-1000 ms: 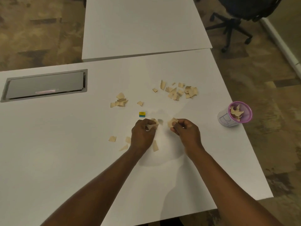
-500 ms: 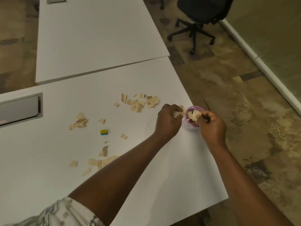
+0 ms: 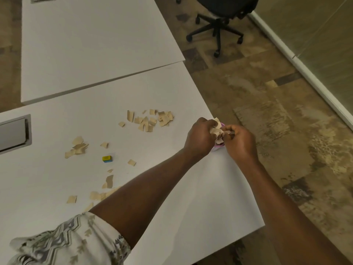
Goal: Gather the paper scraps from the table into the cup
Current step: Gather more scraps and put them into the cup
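My left hand [image 3: 200, 137] and my right hand [image 3: 239, 143] meet over the pink-rimmed cup [image 3: 218, 144], which stands at the table's right edge and is mostly hidden by them. Both hands pinch tan paper scraps [image 3: 216, 129] just above the cup's mouth. More scraps lie on the white table [image 3: 181, 207]: a pile at the far middle [image 3: 150, 120], a cluster at the left [image 3: 77, 147], single pieces [image 3: 131, 162], and several near my left forearm [image 3: 107, 185].
A small yellow and blue block [image 3: 107, 158] lies among the scraps. A grey cable hatch [image 3: 13, 133] is set into the table at the left. A second white table [image 3: 91, 41] adjoins behind. A black office chair [image 3: 219, 20] stands on the floor beyond.
Both hands carried scraps from the table's middle rightward to the cup. They now sit closer together over its mouth, covering it more than half a second ago.
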The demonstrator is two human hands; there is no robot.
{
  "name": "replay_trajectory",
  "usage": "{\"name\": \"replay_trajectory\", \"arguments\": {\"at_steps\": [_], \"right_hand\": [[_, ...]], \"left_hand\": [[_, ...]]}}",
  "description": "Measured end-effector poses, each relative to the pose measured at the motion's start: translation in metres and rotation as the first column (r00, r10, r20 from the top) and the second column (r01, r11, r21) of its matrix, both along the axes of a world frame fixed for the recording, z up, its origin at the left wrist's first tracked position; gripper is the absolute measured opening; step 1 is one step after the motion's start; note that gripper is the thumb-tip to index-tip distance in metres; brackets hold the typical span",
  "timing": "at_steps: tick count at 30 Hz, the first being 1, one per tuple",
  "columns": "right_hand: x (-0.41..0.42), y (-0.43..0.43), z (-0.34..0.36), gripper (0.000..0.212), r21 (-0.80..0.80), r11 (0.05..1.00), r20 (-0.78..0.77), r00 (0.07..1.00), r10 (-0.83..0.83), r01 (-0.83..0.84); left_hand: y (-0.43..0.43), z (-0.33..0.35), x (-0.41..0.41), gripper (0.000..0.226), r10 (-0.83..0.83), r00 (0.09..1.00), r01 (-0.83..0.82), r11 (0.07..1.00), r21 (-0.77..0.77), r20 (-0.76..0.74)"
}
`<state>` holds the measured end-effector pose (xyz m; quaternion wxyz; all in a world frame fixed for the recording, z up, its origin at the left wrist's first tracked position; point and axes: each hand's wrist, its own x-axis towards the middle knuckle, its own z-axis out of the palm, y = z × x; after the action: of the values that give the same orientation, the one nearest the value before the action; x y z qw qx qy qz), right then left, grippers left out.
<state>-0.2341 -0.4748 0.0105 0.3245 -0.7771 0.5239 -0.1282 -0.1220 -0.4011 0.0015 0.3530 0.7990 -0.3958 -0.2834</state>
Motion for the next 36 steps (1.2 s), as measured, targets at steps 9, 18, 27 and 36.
{"name": "replay_trajectory", "arguments": {"at_steps": [9,18,27,36], "right_hand": [[0.0,0.007,0.0,0.02,-0.071,0.997,0.025,0.999,0.031,-0.029],[-0.005,0.02,-0.002,0.028,-0.227,0.967,0.0,0.993,0.117,-0.114],[0.01,0.026,-0.034,0.075,-0.151,0.768,-0.559,0.695,0.452,-0.622],[0.028,0.012,-0.048,0.066,-0.001,0.808,-0.589,0.653,0.476,-0.589]], "left_hand": [[0.006,0.002,0.001,0.041,-0.052,0.997,0.055,0.997,-0.052,0.049],[0.012,0.009,0.003,0.061,-0.152,0.986,0.156,0.986,-0.057,0.075],[0.066,-0.018,0.013,0.058,0.005,0.986,-0.011,0.999,0.034,0.168],[0.135,-0.041,0.013,0.06,0.043,0.992,-0.059,0.989,0.135,0.117]]}}
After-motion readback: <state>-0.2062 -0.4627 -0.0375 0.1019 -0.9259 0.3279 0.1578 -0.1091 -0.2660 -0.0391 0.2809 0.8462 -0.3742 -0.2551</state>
